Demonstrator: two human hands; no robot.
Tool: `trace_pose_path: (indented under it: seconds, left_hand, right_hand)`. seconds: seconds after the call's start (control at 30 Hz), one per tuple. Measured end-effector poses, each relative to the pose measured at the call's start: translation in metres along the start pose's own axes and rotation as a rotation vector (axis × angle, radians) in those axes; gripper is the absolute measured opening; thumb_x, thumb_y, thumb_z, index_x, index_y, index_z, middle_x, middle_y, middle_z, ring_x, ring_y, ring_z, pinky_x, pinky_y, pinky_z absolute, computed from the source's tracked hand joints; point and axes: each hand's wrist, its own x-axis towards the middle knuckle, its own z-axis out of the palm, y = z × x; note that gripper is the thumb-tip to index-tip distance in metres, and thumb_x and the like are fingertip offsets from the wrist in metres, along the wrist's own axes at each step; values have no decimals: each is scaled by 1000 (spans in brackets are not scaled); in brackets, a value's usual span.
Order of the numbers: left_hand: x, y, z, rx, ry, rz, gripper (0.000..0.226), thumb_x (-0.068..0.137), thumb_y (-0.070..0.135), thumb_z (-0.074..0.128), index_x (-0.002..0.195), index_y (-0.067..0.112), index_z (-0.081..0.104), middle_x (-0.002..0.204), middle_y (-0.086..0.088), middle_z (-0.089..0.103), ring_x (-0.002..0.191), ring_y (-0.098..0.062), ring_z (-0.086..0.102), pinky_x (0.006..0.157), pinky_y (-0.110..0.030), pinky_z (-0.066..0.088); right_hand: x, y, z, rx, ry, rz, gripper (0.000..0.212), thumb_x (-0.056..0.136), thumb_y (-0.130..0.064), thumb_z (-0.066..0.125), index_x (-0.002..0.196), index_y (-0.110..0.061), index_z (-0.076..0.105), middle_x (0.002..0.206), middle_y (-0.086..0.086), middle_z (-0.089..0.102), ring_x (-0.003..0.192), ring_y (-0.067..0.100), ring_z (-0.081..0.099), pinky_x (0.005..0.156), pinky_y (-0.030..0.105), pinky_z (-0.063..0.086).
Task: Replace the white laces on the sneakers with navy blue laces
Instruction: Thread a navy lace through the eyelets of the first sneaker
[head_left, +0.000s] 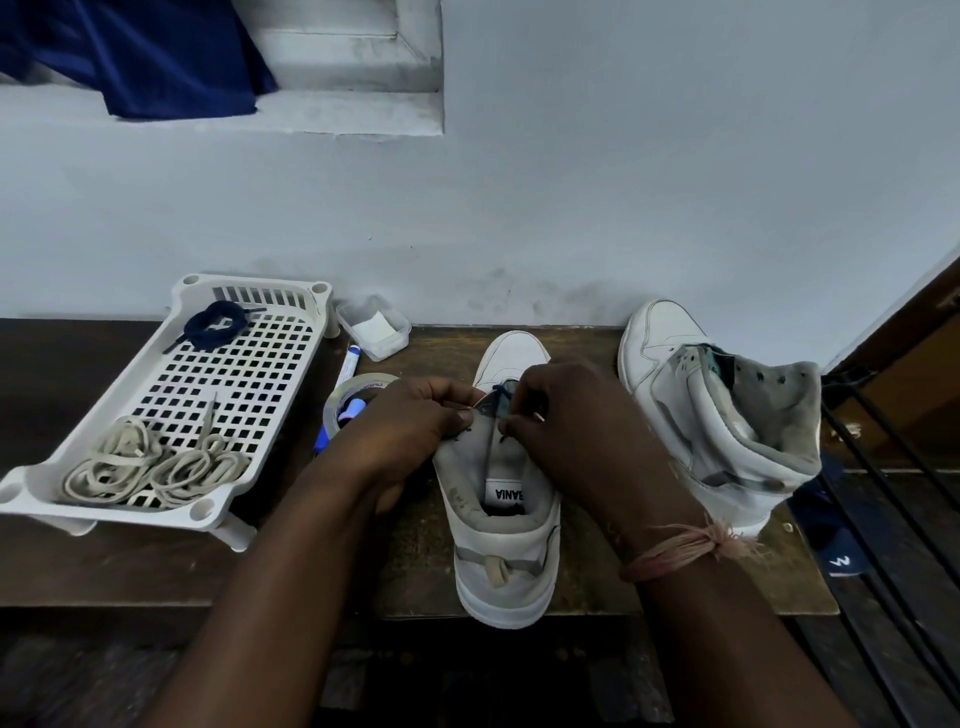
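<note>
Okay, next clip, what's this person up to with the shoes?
A person is lacing the near sneaker on the table. Both the left hand and the right hand pinch a navy lace at the lower eyelets near the toe. Another coiled navy lace and the removed white laces lie in the white tray. The second sneaker stands unlaced to the right.

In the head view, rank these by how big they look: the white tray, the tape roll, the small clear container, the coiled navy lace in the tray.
1. white tray, clearly the largest.
2. small clear container and coiled navy lace look about alike; no ranking.
3. tape roll seems similar too, but the left hand partly hides it, so unsure.
</note>
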Motion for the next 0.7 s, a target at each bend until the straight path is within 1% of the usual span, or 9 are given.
trace_pose_path:
  seconds: [0.03,0.1,0.2,0.23,0.33,0.4,0.47,0.57,0.7]
  left_hand:
    - [0,0,0,-13,4,-5,33,94,-11,53,104,9,77,103,-16,77,107,-32,71,103,-46,54]
    - [-1,-1,1,-33,7,-12,34,94,-12,53,101,10,77,101,-17,77,101,-30,71,104,-46,53]
    - [0,-1,3,-34,16,-23,36,94,-12,53,97,12,78,99,-15,78,99,-27,70,105,-48,52]
    - [1,-2,3,-42,16,-30,36,94,-13,52,97,12,78,98,-14,78,98,-27,70,105,-48,52]
    - [2,-2,3,-52,11,-37,37,93,-14,50,101,10,78,98,-15,78,97,-26,71,104,-47,53]
    - [1,-2,3,-55,5,-29,37,94,-14,50,103,9,77,100,-15,78,98,-26,71,102,-44,54]
    - [0,-1,3,-76,-3,-19,36,94,-14,50,103,9,76,100,-15,78,96,-26,71,98,-41,56]
    - [0,-1,1,-83,-29,-12,34,96,-12,50,104,8,76,99,-15,78,94,-25,72,91,-38,57]
    - [-1,-1,1,-111,-44,-1,33,96,-12,49,107,5,75,102,-19,77,95,-30,72,89,-39,58]
  right_hand:
    - [0,-1,1,-34,-2,-18,9,81,-29,79,83,-23,72,91,-4,61,86,15,59,75,32,48]
    - [0,-2,1,-124,-37,-38,8,86,-31,74,89,-24,75,97,-3,59,92,16,59,75,31,46]
    - [2,1,0,-215,-122,-26,17,92,-36,69,100,-24,77,102,-1,55,99,18,59,74,26,38]
    - [2,1,-1,-240,-141,-27,19,93,-37,68,103,-23,77,105,0,57,101,19,59,74,26,38]
    - [1,1,0,-308,-152,-64,22,95,-35,63,107,-20,74,112,4,61,102,22,61,79,29,45]
    - [1,2,3,-303,-134,-80,22,95,-34,61,106,-19,73,110,5,60,97,24,63,81,33,52]
    - [1,2,6,-192,-73,-47,19,95,-33,61,99,-19,72,105,3,57,89,23,62,79,38,53]
    - [0,-3,12,-43,81,23,12,94,-32,64,90,-22,70,101,-2,55,84,19,60,75,36,51]
    - [2,-5,19,-46,100,43,12,93,-28,63,92,-19,71,102,0,56,87,20,59,73,34,47]
